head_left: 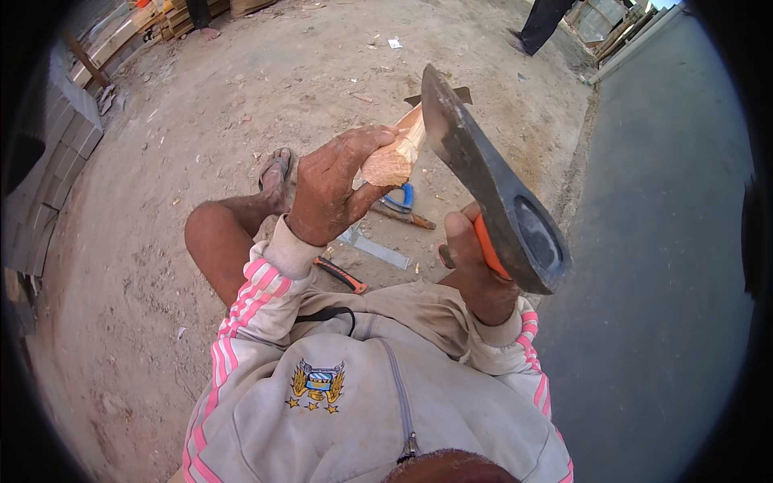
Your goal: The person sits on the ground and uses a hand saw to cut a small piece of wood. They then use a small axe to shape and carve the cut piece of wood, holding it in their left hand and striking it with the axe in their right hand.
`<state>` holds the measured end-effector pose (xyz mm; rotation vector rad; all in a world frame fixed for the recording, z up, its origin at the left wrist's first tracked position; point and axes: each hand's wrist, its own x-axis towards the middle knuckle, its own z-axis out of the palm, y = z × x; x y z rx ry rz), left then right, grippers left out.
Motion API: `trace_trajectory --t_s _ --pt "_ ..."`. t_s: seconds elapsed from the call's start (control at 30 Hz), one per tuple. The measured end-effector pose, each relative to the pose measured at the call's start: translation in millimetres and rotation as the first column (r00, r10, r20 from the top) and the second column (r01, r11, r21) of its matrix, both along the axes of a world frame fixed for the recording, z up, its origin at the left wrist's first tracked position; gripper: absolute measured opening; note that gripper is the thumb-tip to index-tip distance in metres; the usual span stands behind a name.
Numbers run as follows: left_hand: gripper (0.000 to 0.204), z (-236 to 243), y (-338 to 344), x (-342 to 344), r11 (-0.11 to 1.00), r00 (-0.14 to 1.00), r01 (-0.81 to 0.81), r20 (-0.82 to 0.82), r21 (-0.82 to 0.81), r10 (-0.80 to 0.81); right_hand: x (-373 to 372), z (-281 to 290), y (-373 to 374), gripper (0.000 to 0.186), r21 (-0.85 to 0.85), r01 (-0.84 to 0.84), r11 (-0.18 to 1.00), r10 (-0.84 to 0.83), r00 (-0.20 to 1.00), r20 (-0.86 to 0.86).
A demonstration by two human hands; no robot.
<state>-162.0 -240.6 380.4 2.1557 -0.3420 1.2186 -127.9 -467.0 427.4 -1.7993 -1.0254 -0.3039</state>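
My left hand (338, 181) is wrapped round a short piece of wood (388, 167), its pale, cut end facing up toward me. Past the wood shows a dark metal crosspiece (462, 95); whether the two are joined I cannot tell. In my right hand (481, 278) is the orange handle of a hatchet (491, 169), my fingers closed on it. Its large dark head is raised, with the blade edge beside the wood and the oval eye nearer me. The head hides part of my right hand.
Between my legs lie a blue-handled tool (407, 196), a brown stick (407, 217), a flat grey strip (382, 252) and an orange-and-black handle (341, 274). A grey wall (652, 241) runs along the right, stacked blocks (68, 145) at left. Another person's leg (541, 28) is far ahead.
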Motion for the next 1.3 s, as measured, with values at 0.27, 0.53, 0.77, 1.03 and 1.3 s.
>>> trace_trajectory --t_s 0.27,0.53,0.77,1.03,1.3 --pt "0.054 2 1 1 1.000 1.000 0.004 0.004 0.010 -0.004 5 -14 2 0.025 0.084 -0.056 0.995 0.044 0.990 0.137" --pt "0.053 -1 1 -2 1.000 1.000 -0.001 -0.012 -0.007 0.001 0 0 2 0.020 0.070 -0.022 0.997 0.018 0.998 0.061" --pt "0.050 1 -4 -5 0.999 1.000 -0.017 -0.020 -0.027 0.017 0 -10 12 0.022 0.081 -0.014 0.997 0.021 0.996 -0.082" --pt "0.050 -2 -7 -1 0.996 0.998 -0.061 0.011 -0.069 0.062 1 -6 18 0.016 0.172 -0.065 0.983 0.092 0.984 -0.153" --pt "0.050 6 -5 0 0.986 0.989 -0.144 0.017 -0.082 0.146 2 -11 23 0.019 0.192 -0.090 0.977 0.146 0.943 -0.300"
